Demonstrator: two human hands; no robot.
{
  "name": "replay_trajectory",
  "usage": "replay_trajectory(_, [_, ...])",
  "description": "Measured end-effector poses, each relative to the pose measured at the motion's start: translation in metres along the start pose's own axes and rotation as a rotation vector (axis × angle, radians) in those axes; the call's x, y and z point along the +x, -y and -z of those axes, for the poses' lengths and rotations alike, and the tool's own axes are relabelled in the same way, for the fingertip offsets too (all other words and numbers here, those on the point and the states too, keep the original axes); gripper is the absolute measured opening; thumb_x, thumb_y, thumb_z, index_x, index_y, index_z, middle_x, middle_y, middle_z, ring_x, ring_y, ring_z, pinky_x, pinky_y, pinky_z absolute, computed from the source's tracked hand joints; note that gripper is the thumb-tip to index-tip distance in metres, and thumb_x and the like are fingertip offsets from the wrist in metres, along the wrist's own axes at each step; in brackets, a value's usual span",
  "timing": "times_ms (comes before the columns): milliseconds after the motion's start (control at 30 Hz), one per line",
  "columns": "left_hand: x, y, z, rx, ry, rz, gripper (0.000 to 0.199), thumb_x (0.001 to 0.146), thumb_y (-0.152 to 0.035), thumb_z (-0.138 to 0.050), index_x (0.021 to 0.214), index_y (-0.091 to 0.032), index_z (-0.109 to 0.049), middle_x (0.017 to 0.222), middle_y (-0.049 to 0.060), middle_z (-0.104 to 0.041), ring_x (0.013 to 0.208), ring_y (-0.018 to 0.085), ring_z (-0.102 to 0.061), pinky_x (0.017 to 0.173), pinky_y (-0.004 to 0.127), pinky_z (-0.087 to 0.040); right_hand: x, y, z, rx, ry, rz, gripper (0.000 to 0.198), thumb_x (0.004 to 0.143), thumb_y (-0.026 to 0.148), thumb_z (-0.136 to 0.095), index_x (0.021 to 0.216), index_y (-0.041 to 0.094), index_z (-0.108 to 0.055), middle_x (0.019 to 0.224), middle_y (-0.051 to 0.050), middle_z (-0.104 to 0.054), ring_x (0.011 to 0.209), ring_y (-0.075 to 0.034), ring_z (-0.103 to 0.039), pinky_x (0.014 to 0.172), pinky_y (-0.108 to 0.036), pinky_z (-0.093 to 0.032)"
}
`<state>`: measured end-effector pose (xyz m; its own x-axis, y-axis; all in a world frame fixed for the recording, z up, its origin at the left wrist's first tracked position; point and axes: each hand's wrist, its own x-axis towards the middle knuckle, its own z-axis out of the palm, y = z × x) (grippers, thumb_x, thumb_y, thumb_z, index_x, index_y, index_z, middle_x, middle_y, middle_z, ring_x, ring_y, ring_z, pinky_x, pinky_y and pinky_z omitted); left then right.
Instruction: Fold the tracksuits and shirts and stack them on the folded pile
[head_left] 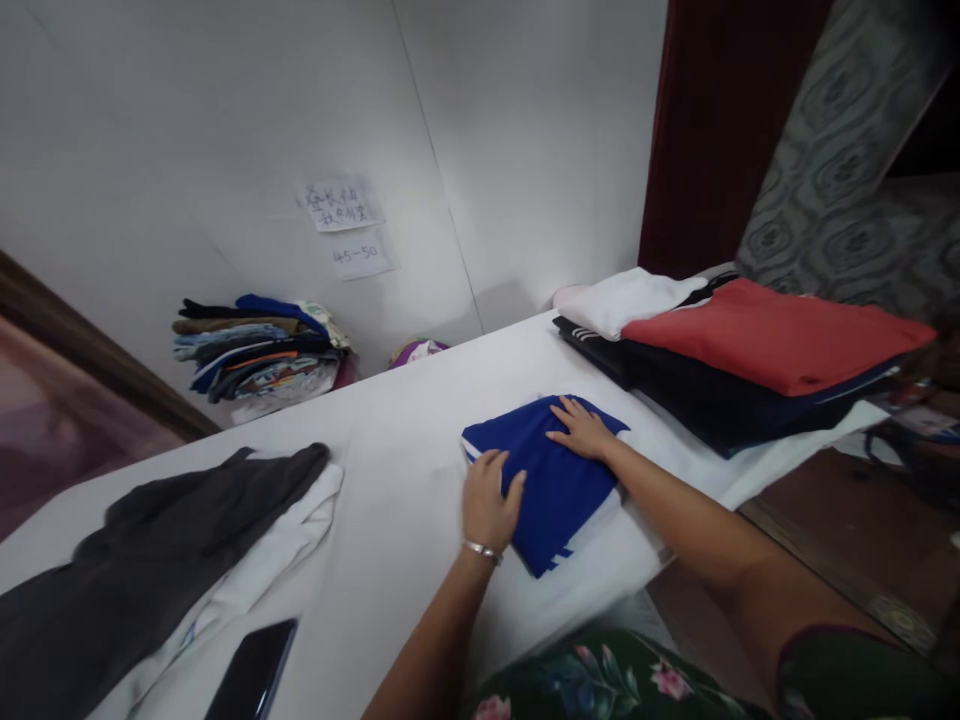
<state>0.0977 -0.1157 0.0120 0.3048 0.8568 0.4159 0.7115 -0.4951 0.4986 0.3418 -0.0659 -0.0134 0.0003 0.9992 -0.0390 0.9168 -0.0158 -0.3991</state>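
Green floral fabric [592, 680] worn by the person is filling the near edge of the view. At the fingers, the right hand [585, 432] is lying flat on the folded blue garment [551, 500], its fingers spreading slightly near the far edge. The left hand [491, 505], its wrist bearing a bracelet [482, 551], is resting at the garment's left edge, fingers bending, thumb standing apart; nothing is visibly being pinched. The garment is lying on the white table [397, 480] between both hands, showing white stripes at its lower corner. In this judgement, it is presenting as light, soft and somewhat slippery, not fragile, its loose layers being liable to slide; opposite folded edges, with a palm supporting beneath, are offering the soundest hold. Outward to the left, a dark grey garment [172, 530] is lying partly over white cloth [277, 545], with a phone [253, 668] resting nearby. To the right, a red garment [780, 335] is topping dark garments [690, 400]. Beyond the table, a clothes stack [259, 350] is standing beneath two paper notes [345, 203].
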Motion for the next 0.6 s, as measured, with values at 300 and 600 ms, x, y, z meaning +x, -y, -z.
replay_trajectory(300, [0.043,0.066,-0.007,-0.407,0.053,0.739,0.067,0.083,-0.046,-0.056,0.137,-0.011,-0.037,0.138,0.019,-0.046,0.114,0.024,-0.057,0.095,0.030,-0.045,0.015,0.003,0.021,0.142,-0.131,-0.021,0.065,0.089,0.058,-0.039,0.143,0.023,-0.035,0.150,-0.008,-0.029,0.141,-0.027,-0.018,0.112,-0.048,-0.018])
replay_trajectory(600, [0.080,0.077,-0.026,-0.436,-0.032,0.642,0.059,0.073,-0.041,-0.070,0.122,-0.013,-0.053,0.132,0.017,-0.052,0.125,0.028,-0.046,0.105,0.037,-0.033,0.099,0.010,0.045,0.106,-0.021,0.072,0.039,0.087,0.023,-0.046,0.123,0.018,-0.061,0.126,-0.005,-0.060,0.119,-0.019,-0.052,0.102,-0.027,-0.037])
